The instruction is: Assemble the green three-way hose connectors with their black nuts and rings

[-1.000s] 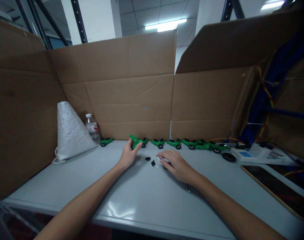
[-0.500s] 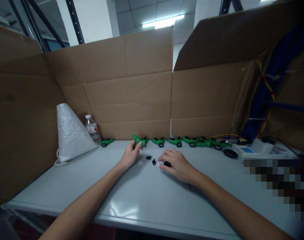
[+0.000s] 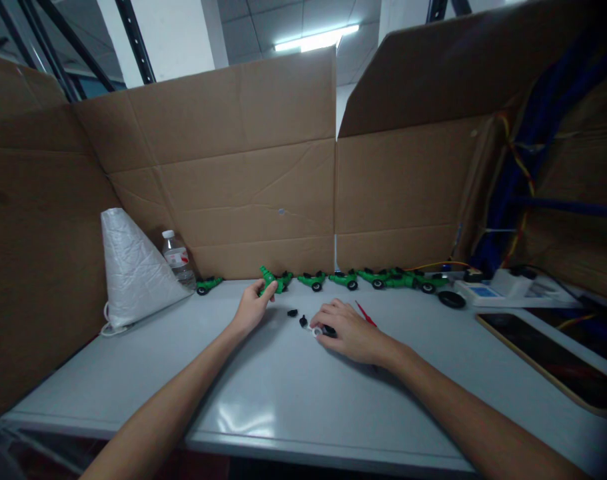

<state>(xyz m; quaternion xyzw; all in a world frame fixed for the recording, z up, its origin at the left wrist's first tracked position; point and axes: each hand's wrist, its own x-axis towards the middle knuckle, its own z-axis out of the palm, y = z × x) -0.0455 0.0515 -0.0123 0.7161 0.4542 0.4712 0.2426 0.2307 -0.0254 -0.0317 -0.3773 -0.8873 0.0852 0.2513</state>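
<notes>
My left hand [image 3: 252, 308] pinches a green toy vehicle body [image 3: 267, 280] between thumb and fingers, held tilted above the table near its far edge. My right hand [image 3: 352, 331] rests low over the tabletop with curled fingers. Between its thumb and fingertips is a small white ring-shaped part [image 3: 317, 331]. A black piece [image 3: 329, 331] shows under the same fingers, partly covered. Two small black parts lie between the hands, one nearer the left [image 3: 292, 313] and one by the right fingertips [image 3: 303, 321]. Just beyond my right hand lies a thin red tool [image 3: 366, 313].
Several green toy cars [image 3: 312, 281] line the cardboard wall [image 3: 258, 200]. At left stand a silvery cone-shaped wrapped bundle [image 3: 136, 273] and a water bottle [image 3: 177, 257]. On the right are a black ring [image 3: 452, 299], a power strip [image 3: 513, 293] and a phone [image 3: 543, 357].
The view has shifted slightly. In my right fingers the white part has turned so its ring shape shows, and more of the red tool is visible. My left hand still holds the green body.
</notes>
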